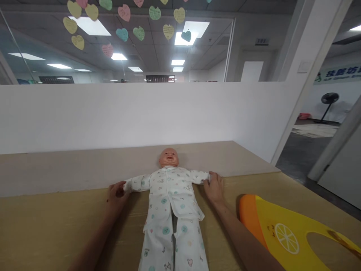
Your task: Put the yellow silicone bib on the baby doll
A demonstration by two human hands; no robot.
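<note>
A baby doll point(169, 158) lies face up in the middle, arms stretched out sideways. It wears a white long-sleeved top point(170, 190) with small coloured prints and matching trousers point(187, 248). My left hand point(117, 194) is at the end of the sleeve on the left, thumb and fingers pinched on its cuff point(128, 185). On the other side, my right hand point(214, 188) has its fingers closed at the other cuff point(207, 176). The doll's own hands are hidden by the sleeves and my fingers. The lower trouser legs run out of view.
On the right lies a yellow bib-like piece point(282, 214) with an orange end and a citrus-slice print. The tan tabletop point(56, 233) meets a pale mat point(70, 169), with a white partition point(141, 113) behind. Beyond a doorway stands a black fan point(329, 98).
</note>
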